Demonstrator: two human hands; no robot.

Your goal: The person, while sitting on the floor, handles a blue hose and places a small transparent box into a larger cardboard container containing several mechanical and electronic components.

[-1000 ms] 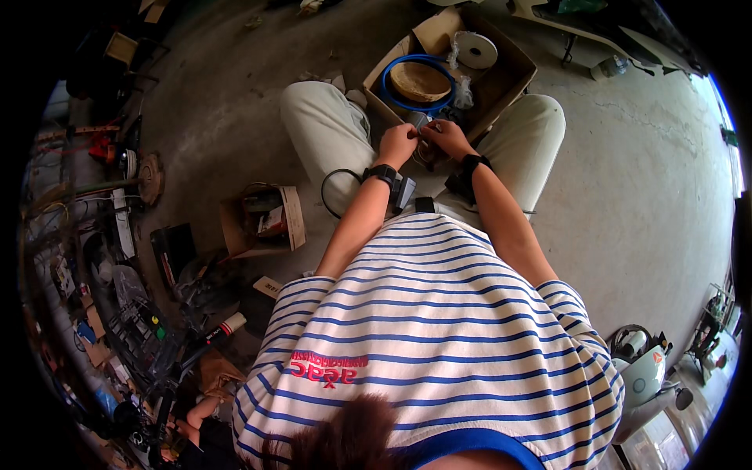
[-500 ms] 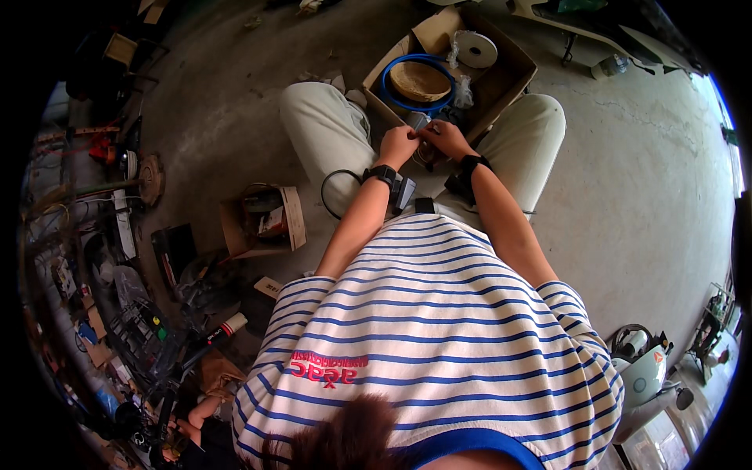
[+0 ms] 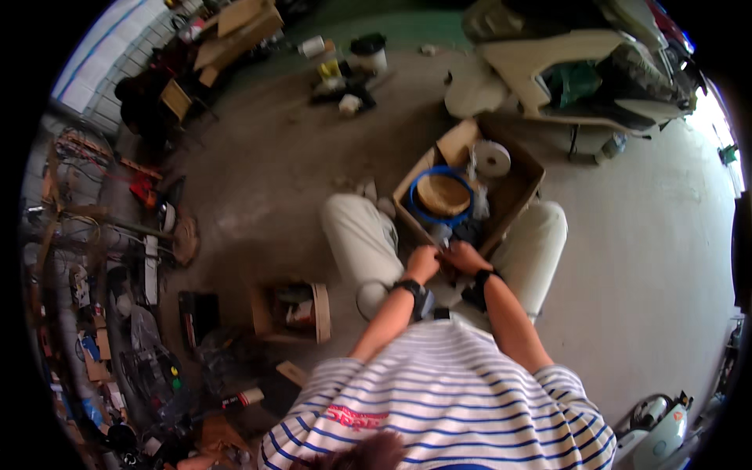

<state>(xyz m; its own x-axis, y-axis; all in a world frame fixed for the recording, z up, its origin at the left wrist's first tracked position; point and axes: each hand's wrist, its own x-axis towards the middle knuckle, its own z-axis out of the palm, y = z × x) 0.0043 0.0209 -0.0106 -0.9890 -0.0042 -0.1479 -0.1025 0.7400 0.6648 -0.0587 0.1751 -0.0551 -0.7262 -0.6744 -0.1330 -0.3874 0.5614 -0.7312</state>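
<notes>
My left hand (image 3: 421, 265) and my right hand (image 3: 465, 258) are close together between my knees, at the near edge of a cardboard box (image 3: 522, 190). The fingers of both are closed in a pinch. Whatever they pinch is too small and blurred to name. Just beyond the fingertips sits a small grey object (image 3: 441, 234). In the box a brown bowl (image 3: 443, 194) rests within a blue round rim (image 3: 414, 205). A white reel (image 3: 492, 158) with a hole in its middle stands at the far right, beside crumpled clear plastic (image 3: 480, 203).
A smaller open carton (image 3: 322, 312) stands on the floor to my left. Cluttered parts and tools line the left wall. A pale scooter (image 3: 540, 70) stands at the far right, a bucket (image 3: 370, 56) further back. Another person's arm (image 3: 200, 460) shows at lower left.
My view has tilted up, so the box, hands and knees sit lower in the picture and more of the far floor shows. Both hands stay together at the box's near edge.
</notes>
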